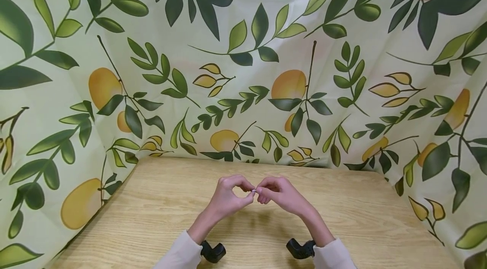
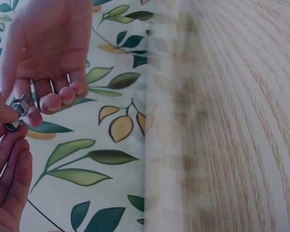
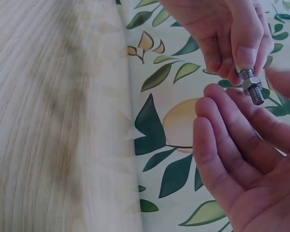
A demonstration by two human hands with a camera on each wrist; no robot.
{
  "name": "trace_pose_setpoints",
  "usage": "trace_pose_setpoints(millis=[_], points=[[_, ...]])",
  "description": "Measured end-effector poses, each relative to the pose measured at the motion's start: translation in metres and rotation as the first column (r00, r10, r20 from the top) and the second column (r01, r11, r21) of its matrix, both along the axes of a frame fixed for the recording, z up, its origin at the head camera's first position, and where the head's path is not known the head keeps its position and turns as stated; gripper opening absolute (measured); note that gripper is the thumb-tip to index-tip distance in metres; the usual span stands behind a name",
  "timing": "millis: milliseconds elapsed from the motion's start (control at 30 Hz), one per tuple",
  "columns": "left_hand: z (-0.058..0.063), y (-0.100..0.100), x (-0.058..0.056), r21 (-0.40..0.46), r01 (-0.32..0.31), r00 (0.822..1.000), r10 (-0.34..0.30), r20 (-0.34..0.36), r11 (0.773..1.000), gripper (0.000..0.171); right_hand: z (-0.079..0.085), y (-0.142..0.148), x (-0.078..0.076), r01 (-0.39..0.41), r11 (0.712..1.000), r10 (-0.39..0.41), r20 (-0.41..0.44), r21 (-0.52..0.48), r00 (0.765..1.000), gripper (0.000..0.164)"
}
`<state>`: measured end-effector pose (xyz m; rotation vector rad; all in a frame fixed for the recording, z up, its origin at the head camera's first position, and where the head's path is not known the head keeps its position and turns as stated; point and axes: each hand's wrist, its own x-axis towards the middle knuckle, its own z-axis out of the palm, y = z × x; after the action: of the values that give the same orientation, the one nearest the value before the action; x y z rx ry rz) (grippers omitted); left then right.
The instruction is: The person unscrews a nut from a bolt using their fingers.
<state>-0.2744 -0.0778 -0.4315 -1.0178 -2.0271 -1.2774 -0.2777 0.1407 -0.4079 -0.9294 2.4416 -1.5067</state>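
Out in front, above the table, my left hand pinches a small silver bolt between thumb and fingertips. A hex nut sits partway along its threaded shank, which points out past the left thumb. My right hand is held close opposite, fingertips right by the bolt. In the right wrist view, the right fingers reach under the threaded end and the thumb stands off to one side, with a gap around the nut. The left wrist view shows the nut between both hands at the left edge.
A light wood-grain table lies beneath both hands. Cloth printed with leaves and orange fruit hangs behind and along both sides. Black wrist-worn devices are strapped at both wrists, beside pale sleeves.
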Motion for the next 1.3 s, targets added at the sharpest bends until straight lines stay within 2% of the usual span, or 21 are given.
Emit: trace_pose_setpoints(millis=[100,267,400,667,933,1133,1300], points=[[-0.0015,0.0001,0.0013,-0.006,0.004,1.0,-0.004,0.009,1.0,0.017,-0.003,0.0014,0.0006,-0.013,1.0,0.013,-0.002,-0.016,1.0,0.021],[-0.0025,-0.0007,0.0029,-0.014,0.006,1.0,-0.005,0.028,1.0,0.017,-0.0071,0.0,0.0008,0.018,0.999,-0.019,-0.022,-0.036,1.0,0.012],[-0.0019,-0.0021,0.0014,-0.012,0.0,1.0,0.0,0.019,1.0,0.017,-0.0066,-0.0018,-0.0008,0.021,0.999,-0.022,-0.03,-0.038,0.999,0.019],[-0.0023,-0.0002,-0.0009,-0.003,0.0,1.0,0.0,-0.011,1.0,0.016,-0.006,0.0007,-0.0026,-0.021,1.0,0.021,-0.006,-0.001,1.0,0.024],[-0.0005,0.0026,-0.0018,-0.011,0.006,1.0,-0.006,0.009,1.0,0.016,-0.0055,0.0007,-0.0004,0.015,0.999,-0.016,-0.022,-0.042,1.0,0.01],[-0.0007,0.0022,0.0008,-0.004,-0.013,1.0,0.014,0.008,1.0,0.016,-0.0039,-0.0009,-0.0004,0.017,1.0,-0.018,-0.038,-0.016,0.999,0.012],[0.0008,0.0032,0.0007,0.005,-0.025,1.0,0.025,0.013,1.0,0.016,-0.0017,0.001,-0.0009,0.044,0.999,-0.043,-0.04,0.006,0.998,0.022]])
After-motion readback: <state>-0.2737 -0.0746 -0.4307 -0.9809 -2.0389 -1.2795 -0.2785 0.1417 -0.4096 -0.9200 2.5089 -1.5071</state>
